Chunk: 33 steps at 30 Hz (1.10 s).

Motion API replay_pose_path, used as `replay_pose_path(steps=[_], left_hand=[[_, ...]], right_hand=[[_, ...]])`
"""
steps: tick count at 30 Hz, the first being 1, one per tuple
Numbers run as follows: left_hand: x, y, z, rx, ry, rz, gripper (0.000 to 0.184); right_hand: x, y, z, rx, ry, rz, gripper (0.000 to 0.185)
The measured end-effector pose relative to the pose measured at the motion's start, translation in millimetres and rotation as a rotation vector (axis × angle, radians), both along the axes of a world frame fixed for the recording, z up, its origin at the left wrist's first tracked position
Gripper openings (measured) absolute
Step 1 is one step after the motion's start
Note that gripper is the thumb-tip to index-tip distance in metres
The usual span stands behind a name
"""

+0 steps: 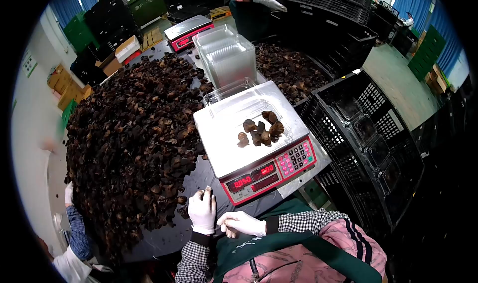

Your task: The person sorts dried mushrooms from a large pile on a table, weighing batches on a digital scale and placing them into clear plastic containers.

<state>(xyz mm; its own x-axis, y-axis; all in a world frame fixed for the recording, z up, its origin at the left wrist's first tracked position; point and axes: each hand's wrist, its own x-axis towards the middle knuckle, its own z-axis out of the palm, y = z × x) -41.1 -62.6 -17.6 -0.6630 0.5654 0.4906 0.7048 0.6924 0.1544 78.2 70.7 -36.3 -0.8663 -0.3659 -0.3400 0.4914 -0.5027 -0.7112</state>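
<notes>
My left hand (pixel 202 212), in a white glove, is at the table edge just left of the scale's front corner, its fingers bent together; what they hold, if anything, is too small to name. Beside it my right hand (pixel 242 224), gloved too, has its fingers curled in front of my apron, their tips partly hidden. A red and silver scale (pixel 224 158) stands in front of me with lit red digits. On its plate lie several dark brown dried pieces (pixel 261 132) in a clear container. The large heap of dark pieces (pixel 144 128) spreads to the left.
Stacked clear containers (pixel 226 59) stand behind the scale, near a second scale (pixel 188 31). A black crate (pixel 368 138) with clear boxes is at the right. A co-worker's gloved hand (pixel 269 1) is at the top by black trays (pixel 323 9); another co-worker's sleeve (pixel 78 233) shows lower left.
</notes>
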Motion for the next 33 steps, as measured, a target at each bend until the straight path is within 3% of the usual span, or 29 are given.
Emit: replay_pose_path(steps=[3, 7, 11, 15, 19, 23, 25, 26, 28, 29, 31, 33], left_hand=[[-19, 2, -15, -0.012, 0.112, 0.015, 0.034], [-29, 3, -17, 0.108, 0.015, 0.056, 0.026], [4, -2, 29, 0.381, -0.134, -0.001, 0.024], [73, -54, 62, 0.507, -0.472, 0.118, 0.022], [134, -128, 31, 0.411, -0.732, 0.331, 0.020], [165, -216, -42, 0.265, -0.657, 0.665, 0.015], [157, -238, -39, 0.183, -0.737, 0.698, 0.042], [157, -243, -38, -0.189, -0.555, 0.744, 0.046], [140, -241, -7, -0.513, -0.441, 0.738, 0.053], [131, -251, -12, -0.165, -0.628, 0.633, 0.040], [93, -203, 41, 0.229, -0.550, 0.472, 0.026], [55, -159, 66, 0.135, -0.092, 0.343, 0.022]], right_hand=[[0, 0, 3, 0.022, 0.011, 0.000, 0.022], [2, -1, -2, 0.020, 0.030, -0.013, 0.022], [7, 6, 9, 0.080, 0.089, -0.062, 0.022], [6, 9, 9, 0.120, 0.032, -0.055, 0.024], [3, 12, 15, 0.108, 0.011, 0.003, 0.023], [-2, 10, 23, 0.017, -0.033, 0.003, 0.023], [-3, 10, 26, 0.062, -0.025, 0.015, 0.024], [-4, 9, 28, 0.077, -0.022, 0.013, 0.023], [-3, 11, 26, 0.080, -0.012, 0.007, 0.023], [-3, 11, 26, 0.083, -0.008, 0.005, 0.023], [-5, 9, 29, 0.078, -0.030, -0.013, 0.022], [-6, 6, 30, 0.071, -0.042, -0.020, 0.022]])
